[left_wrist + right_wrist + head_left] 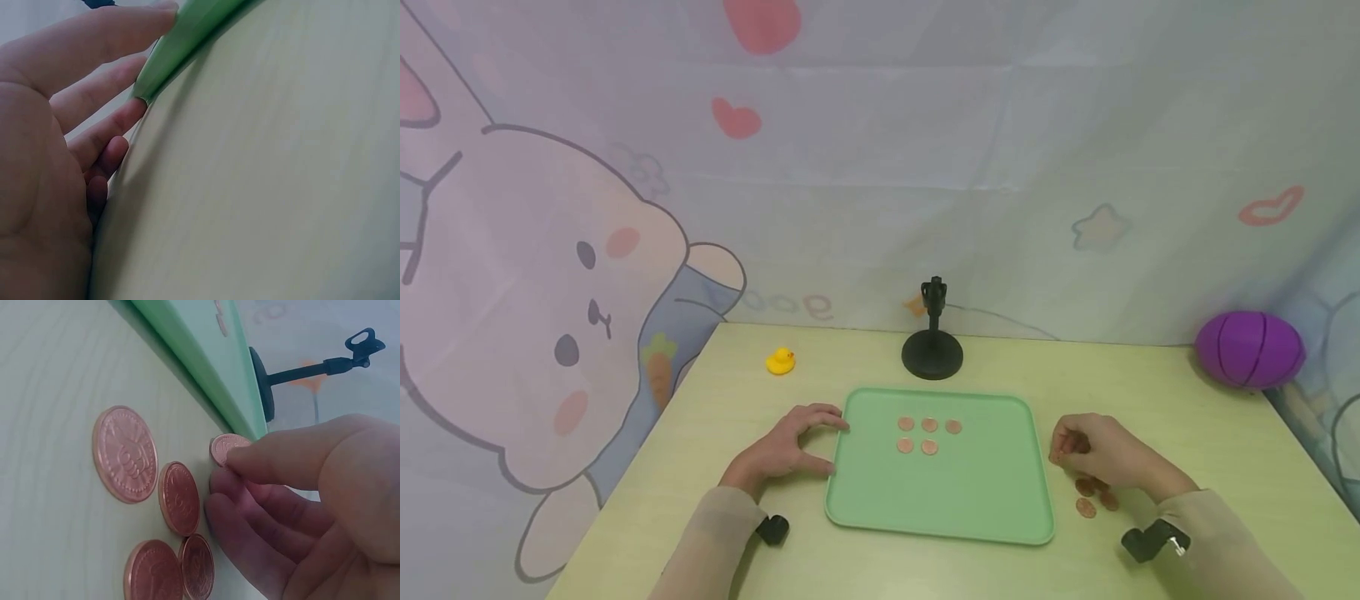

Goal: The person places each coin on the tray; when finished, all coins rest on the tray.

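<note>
A green tray (977, 500) lies on the table with several copper-coloured coins (929, 425) in two rows, three behind and two in front. At its left edge, my left hand (786, 442) touches the rim with extended fingers and thumb; the left wrist view shows the fingertips against the tray wall (169, 56). Just off the tray's right edge, my right hand (1101, 450) pinches a coin (228, 447) between thumb and fingers. Several loose coins (1086, 507) lie on the table beside that hand, some overlapping in the right wrist view.
Behind the tray stands a small black stand (932, 354) with a round base. A yellow toy duck (781, 362) sits at the back left, and a purple ball (1250, 350) at the back right corner. A printed cloth (880, 167) hangs behind the table.
</note>
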Demonstrator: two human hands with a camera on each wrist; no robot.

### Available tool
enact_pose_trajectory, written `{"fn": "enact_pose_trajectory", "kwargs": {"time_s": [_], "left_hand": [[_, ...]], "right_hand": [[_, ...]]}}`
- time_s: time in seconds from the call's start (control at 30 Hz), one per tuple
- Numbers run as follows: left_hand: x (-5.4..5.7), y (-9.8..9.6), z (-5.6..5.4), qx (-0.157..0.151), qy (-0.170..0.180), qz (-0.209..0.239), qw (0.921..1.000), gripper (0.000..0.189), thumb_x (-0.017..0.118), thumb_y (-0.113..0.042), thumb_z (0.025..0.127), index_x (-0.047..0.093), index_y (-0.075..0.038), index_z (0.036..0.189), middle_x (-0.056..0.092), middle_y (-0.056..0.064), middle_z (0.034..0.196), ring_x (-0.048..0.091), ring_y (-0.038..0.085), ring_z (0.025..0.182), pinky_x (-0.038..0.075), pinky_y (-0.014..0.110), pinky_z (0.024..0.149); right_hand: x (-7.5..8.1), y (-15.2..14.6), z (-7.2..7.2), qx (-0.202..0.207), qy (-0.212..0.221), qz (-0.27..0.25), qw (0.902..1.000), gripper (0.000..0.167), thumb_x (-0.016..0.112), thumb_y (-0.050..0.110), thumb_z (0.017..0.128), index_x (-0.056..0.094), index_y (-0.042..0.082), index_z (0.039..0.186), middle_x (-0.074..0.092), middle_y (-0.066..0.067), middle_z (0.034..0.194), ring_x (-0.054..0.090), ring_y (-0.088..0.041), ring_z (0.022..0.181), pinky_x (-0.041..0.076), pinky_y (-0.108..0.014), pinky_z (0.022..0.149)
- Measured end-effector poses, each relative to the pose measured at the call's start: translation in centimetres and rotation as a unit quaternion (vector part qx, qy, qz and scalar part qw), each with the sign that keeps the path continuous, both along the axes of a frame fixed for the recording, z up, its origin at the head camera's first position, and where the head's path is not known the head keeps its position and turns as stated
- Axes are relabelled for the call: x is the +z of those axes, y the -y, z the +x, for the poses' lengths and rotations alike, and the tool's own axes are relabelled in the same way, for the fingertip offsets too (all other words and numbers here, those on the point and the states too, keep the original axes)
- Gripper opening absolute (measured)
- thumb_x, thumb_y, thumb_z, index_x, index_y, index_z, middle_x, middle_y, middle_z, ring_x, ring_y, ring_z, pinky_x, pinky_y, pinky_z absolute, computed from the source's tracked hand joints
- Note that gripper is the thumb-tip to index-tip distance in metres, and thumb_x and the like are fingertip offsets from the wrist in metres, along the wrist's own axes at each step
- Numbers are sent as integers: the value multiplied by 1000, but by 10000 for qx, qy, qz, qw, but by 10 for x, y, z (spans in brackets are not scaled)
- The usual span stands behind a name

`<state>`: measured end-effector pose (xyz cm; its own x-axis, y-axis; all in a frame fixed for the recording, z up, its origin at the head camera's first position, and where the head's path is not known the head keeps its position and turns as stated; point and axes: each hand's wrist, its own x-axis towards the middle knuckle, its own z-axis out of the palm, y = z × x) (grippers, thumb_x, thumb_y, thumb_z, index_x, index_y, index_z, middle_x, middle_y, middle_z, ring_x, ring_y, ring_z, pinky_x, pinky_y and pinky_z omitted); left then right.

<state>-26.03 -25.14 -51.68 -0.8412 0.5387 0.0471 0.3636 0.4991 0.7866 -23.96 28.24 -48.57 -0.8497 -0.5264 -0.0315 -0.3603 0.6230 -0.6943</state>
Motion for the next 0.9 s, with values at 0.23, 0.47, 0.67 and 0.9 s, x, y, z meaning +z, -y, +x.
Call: {"fn": "enact_pose_trajectory", "kwargs": {"time_s": [0.23,0.47,0.67,0.9], "left_hand": [[0,-1,1,17,61,27,10000,58,92,-29,78,71,-23,132,52,3,153,36,32,143,23,63,119],[-2,-1,0,45,87,53,9999,58,92,-28,79,71,-22,132,52,3,153,36,33,143,23,63,119],[-2,0,0,42,127,36,9999,58,92,-28,78,71,-23,132,52,3,153,35,32,144,23,63,119],[-2,1,-1,6,28,-23,10000,58,91,-29,78,71,-23,132,52,3,153,35,32,143,23,63,119]], "right_hand": [[1,-1,1,-268,349,-417,9982,8,73,15,100,67,10,99,64,-9,90,67,-18,68,58,-32,57],[3,1,1,-541,402,-624,9958,10,74,17,99,67,9,100,64,-9,93,68,-20,72,59,-30,64],[7,4,0,-528,247,-690,9959,7,72,13,101,68,9,104,65,-8,95,68,-20,82,57,-28,74],[11,10,0,-372,521,-1025,9927,22,70,14,102,72,2,120,66,-13,106,73,-22,94,60,-28,82]]}}
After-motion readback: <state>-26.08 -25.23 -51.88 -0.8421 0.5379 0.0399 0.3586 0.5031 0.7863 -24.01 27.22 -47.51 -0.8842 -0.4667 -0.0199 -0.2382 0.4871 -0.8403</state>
